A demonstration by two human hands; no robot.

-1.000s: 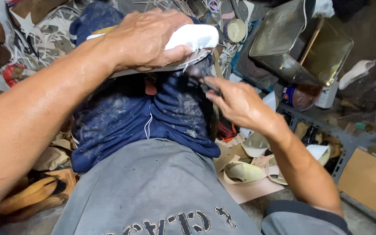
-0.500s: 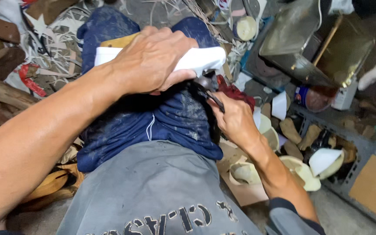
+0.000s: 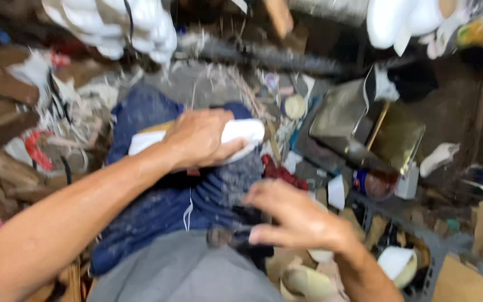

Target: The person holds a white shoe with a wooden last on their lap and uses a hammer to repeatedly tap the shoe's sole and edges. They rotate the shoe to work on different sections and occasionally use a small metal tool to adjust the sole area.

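Head view | left hand (image 3: 205,140) closed over a white shoe piece (image 3: 241,134) on the blue-shorted lap (image 3: 157,201) | right hand (image 3: 297,221) nearer, blurred, grip unclear, on a dark object | gold metal tin (image 3: 375,134) far right, round can (image 3: 373,184) below it | scraps left

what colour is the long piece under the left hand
White: the long flat piece pressed on the lap by the left hand, clearest in the head view.
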